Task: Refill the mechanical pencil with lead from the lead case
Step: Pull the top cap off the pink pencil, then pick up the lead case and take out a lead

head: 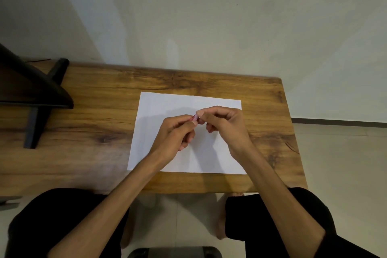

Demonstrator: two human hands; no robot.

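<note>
Both hands meet above a white sheet of paper (167,104) on the wooden table (94,111). My left hand (176,132) pinches a small pink object (193,118) between thumb and forefinger; only its tip shows. Whether it is the pencil or the lead case I cannot tell. My right hand (222,123) pinches the same pink tip from the right, fingertips touching those of the left hand. The rest of the object is hidden inside the hands.
A dark monitor on a black stand (35,98) occupies the table's left side. The table's right edge (293,132) and near edge lie close to the paper. My knees in black trousers sit below the near edge.
</note>
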